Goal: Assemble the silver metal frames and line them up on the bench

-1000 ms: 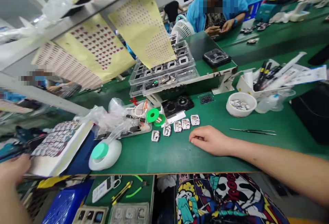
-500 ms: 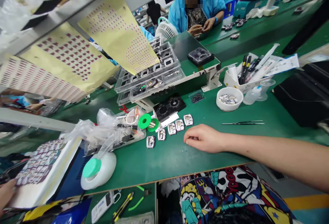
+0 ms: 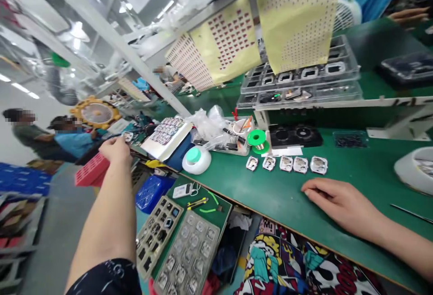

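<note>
My left hand is stretched far out to the left. Its fingers are closed at a small silvery watch case, which shows just beyond the fingertips. Below that hand is a red plastic basket, partly covered by my forearm. On the green bench rests my right hand, fingers loosely curled together with nothing visible in them. Just beyond it stands a short row of several watch cases, the nearest case close to the fingertips. Tweezers lie to the right of this hand.
A white bottle with a green cap, a solder spool and a cluttered tray stand left of the cases. Lower down are part trays, cutters and a knife. A shelf holds clear trays.
The view has swung left. My left arm, barely visible at the edge before, now reaches out with the hand at a watch case. My right hand stays resting on the bench.
</note>
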